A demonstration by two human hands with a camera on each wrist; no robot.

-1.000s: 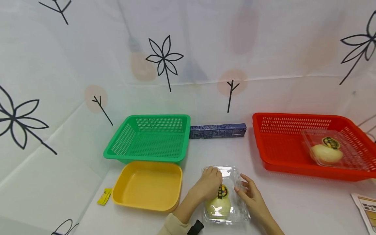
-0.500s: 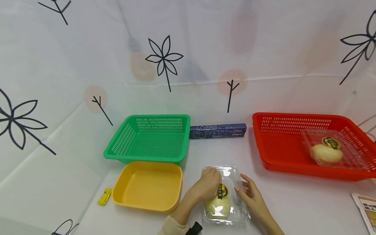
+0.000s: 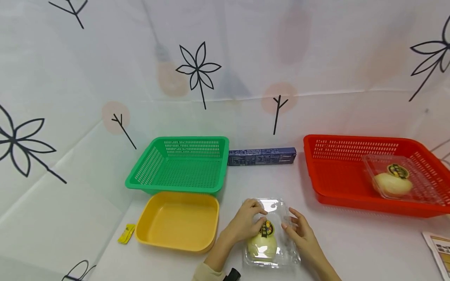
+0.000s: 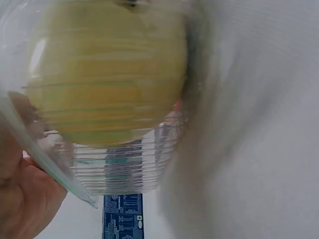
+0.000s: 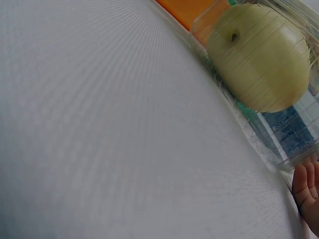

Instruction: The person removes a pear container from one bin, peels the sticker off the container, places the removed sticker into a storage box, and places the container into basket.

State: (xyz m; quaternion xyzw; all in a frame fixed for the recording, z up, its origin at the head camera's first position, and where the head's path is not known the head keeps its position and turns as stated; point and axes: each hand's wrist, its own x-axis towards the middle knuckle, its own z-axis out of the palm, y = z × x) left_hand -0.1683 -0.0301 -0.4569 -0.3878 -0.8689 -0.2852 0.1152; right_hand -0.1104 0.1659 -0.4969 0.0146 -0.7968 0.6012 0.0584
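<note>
A clear plastic clamshell box (image 3: 279, 249) lies on the white table, with a round pale yellow-green fruit (image 3: 261, 248), like a small melon, inside at its near end. A round black-and-yellow sticker (image 3: 268, 228) sits on the lid above the fruit. My left hand (image 3: 246, 222) rests over the lid's left side, its thumb and fingers apart beside the sticker. At the right edge, my right hand (image 3: 302, 234) holds the box with its thumb on the lid and fingers outside the rim. Those fingers show at the box's corner in the right wrist view.
A yellow tray (image 3: 177, 247) stands to the left, a green basket (image 3: 177, 188) behind it. Right of these lie a dark blue carton (image 3: 261, 157) and a red basket (image 3: 337, 197) holding another boxed fruit (image 3: 391, 183). A yellow packet (image 3: 126, 234) lies far left.
My left fingers and thumb, bunched together at the sticker before, have spread apart and drawn slightly back from it. The right hand and the box have stayed in place.
</note>
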